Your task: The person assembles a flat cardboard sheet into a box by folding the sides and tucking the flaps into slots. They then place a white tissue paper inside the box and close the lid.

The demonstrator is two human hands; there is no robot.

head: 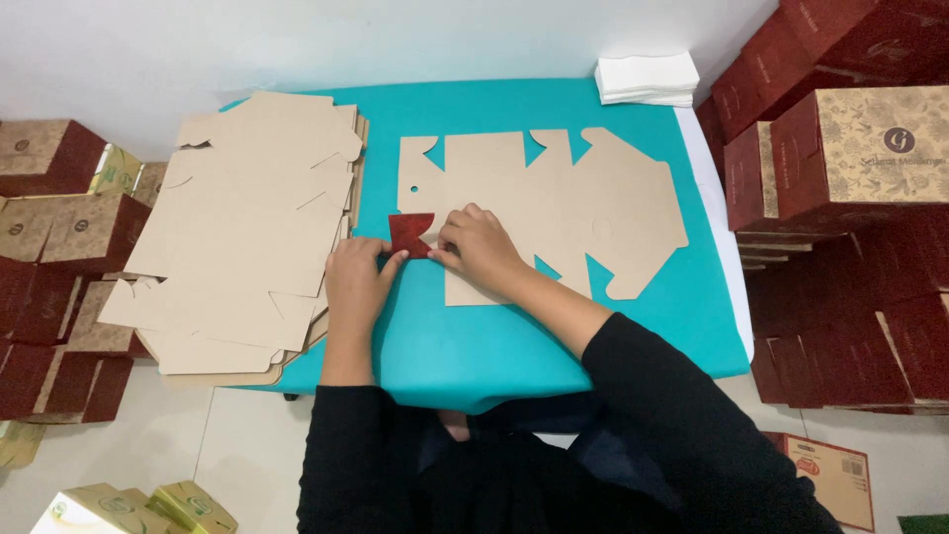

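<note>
Both forearms reach up from the lower middle of the frame in black sleeves, the wrists bare, and meet just left of centre over a teal table (494,346). The left hand (354,282) lies palm down with its knuckles raised and its fingers (391,259) curled forward, the tips pressing against the lower edge of a small dark red flap (412,233). The right hand (477,247) comes in at a slant from the lower right, the elbow bent out toward the right, and its fingers are bent and bunched close together, pinching down on the right side of that same red flap where it folds over. The flap belongs to a flat unfolded cardboard box blank (573,213), plain brown side up, spread across the centre and upper right of the table; the flap sits at its left edge, turned back so its red printed face shows. At the left of the frame a stack of the same brown blanks (247,227) overhangs the table's edge, close beside the left hand. A pile of white sheets (647,79) rests at the table's top right corner, and assembled red and brown boxes (850,148) stand stacked at the right.
</note>
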